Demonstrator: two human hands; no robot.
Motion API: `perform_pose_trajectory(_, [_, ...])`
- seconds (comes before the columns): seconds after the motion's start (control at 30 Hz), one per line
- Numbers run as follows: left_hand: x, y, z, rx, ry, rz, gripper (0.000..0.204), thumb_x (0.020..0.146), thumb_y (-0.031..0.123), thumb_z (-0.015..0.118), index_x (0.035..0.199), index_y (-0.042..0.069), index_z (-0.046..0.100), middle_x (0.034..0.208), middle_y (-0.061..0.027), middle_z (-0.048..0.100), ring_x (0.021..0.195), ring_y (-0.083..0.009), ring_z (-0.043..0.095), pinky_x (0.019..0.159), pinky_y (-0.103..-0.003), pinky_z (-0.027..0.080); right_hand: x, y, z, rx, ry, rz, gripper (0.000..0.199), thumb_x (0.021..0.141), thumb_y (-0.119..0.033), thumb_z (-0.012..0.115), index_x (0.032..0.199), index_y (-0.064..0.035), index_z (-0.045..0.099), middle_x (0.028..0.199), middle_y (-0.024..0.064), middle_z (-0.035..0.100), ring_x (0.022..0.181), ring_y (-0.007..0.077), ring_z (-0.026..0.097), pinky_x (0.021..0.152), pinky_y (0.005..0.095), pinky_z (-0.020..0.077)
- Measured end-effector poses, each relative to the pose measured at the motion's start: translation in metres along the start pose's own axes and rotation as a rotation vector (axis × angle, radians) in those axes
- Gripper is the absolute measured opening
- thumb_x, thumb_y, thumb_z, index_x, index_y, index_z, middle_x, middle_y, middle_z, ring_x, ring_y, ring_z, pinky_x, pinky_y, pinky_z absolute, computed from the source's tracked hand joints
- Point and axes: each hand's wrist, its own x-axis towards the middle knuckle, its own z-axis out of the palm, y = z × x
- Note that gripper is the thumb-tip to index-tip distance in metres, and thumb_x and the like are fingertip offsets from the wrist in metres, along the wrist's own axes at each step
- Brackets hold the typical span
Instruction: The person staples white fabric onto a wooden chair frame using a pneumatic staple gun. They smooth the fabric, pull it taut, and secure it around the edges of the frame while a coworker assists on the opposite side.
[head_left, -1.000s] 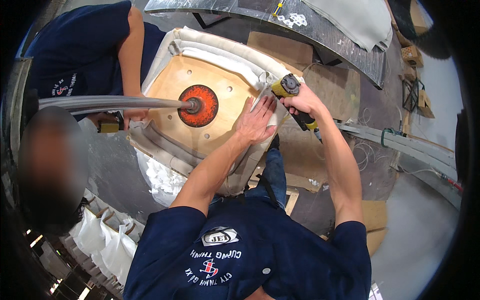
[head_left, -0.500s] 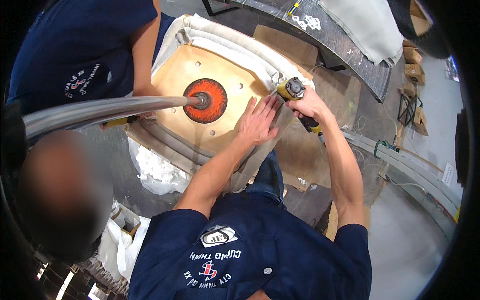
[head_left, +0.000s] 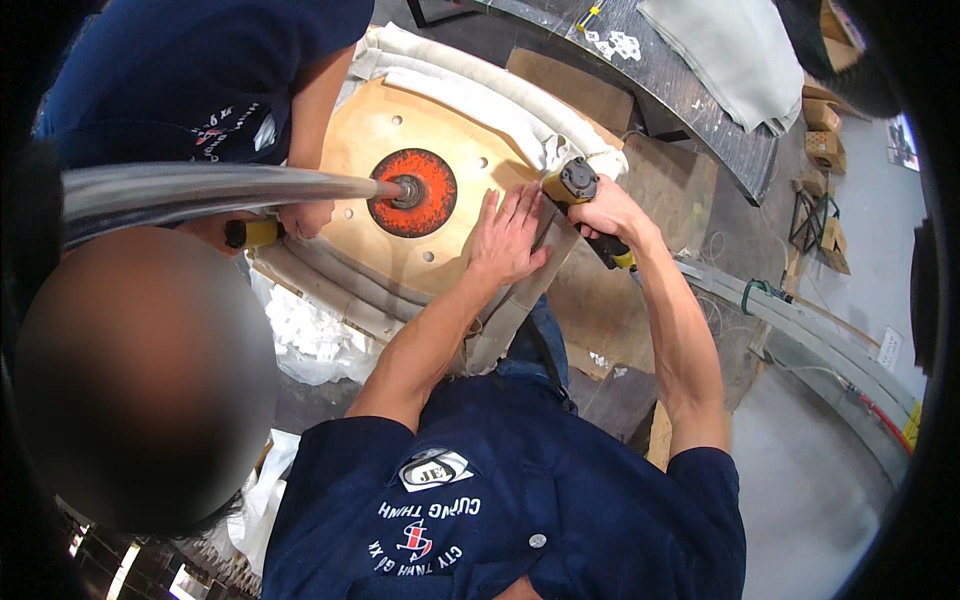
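Note:
A light plywood panel (head_left: pixel 440 115) is bordered by a padded edge of grey-white fabric (head_left: pixel 545 120). My left hand (head_left: pixel 508 240) lies flat on the panel's right side with fingers extended, beside the folded fabric edge. Wrapped in my right hand (head_left: pixel 612 212) is a yellow-and-black staple gun (head_left: pixel 577 180), its head at the panel's right corner, right of my left fingertips. The gun's nose and its exact contact are hidden. A round orange-and-black plate (head_left: pixel 425 215) sits mid-panel, with a shiny metal tube (head_left: pixel 230 195) reaching across to it.
On the left a co-worker leans in, a hand (head_left: pixel 308 217) at the panel's edge beside another yellow-and-black tool (head_left: pixel 255 233). A plastic bag of white stuffing (head_left: pixel 315 335) lies below. At the upper right stands a dark table (head_left: pixel 700 120) bearing grey cloth (head_left: pixel 735 60).
My staple gun and right hand have shifted slightly left, and my left hand has shifted a little left too. The co-worker has leaned further right, bringing their tool more into view.

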Motion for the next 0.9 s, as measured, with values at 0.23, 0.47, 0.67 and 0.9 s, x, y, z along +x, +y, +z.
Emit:
perform_pose_trajectory(0.23, [-0.008, -0.004, 0.001, 0.011, -0.062, -0.047, 0.093, 0.094, 0.063, 0.047, 0.161, 0.001, 0.029, 0.171, -0.0134, 0.021, 0.158, -0.0285, 0.016, 0.126, -0.059, 0.007, -0.007, 0.002, 0.016, 0.016, -0.06, 0.032, 0.037, 0.072, -0.016, 0.076, 0.101, 0.0056, 0.067, 0.07, 0.0097, 0.069, 0.057, 0.015, 0.065, 0.053, 0.0302, 0.0535])
perform_pose_trajectory(0.47, [-0.022, -0.013, 0.027, -0.014, 0.07, -0.034, 0.104, 0.092, 0.069, 0.048, 0.164, 0.002, 0.014, 0.174, -0.0121, 0.007, 0.161, -0.0263, 0.002, 0.127, -0.059, -0.002, -0.031, 0.005, 0.047, 0.038, 0.025, 0.053, 0.03, 0.075, -0.01, 0.073, 0.102, 0.0036, 0.066, 0.07, 0.0075, 0.067, 0.056, 0.0138, 0.064, 0.051, 0.0296, 0.0527])
perform_pose_trajectory(0.67, [-0.032, -0.019, 0.032, -0.046, 0.099, -0.059, 0.117, 0.086, 0.075, 0.052, 0.164, 0.002, 0.006, 0.174, -0.0137, 0.004, 0.161, -0.0276, -0.002, 0.127, -0.059, -0.003, -0.058, -0.015, 0.067, 0.053, -0.045, -0.01, 0.03, 0.077, -0.013, 0.077, 0.102, 0.0021, 0.068, 0.072, 0.0073, 0.069, 0.057, 0.0134, 0.065, 0.052, 0.03, 0.055])
perform_pose_trajectory(0.9, [-0.05, -0.023, 0.032, -0.122, 0.257, 0.028, 0.118, 0.078, 0.063, 0.07, 0.161, -0.002, 0.016, 0.168, -0.0205, 0.023, 0.158, -0.0371, 0.017, 0.123, -0.066, 0.011, -0.065, 0.006, 0.087, 0.023, -0.037, -0.137, 0.034, 0.077, -0.011, 0.077, 0.107, -0.0002, 0.065, 0.078, 0.0088, 0.07, 0.059, 0.0177, 0.067, 0.055, 0.0334, 0.0556])
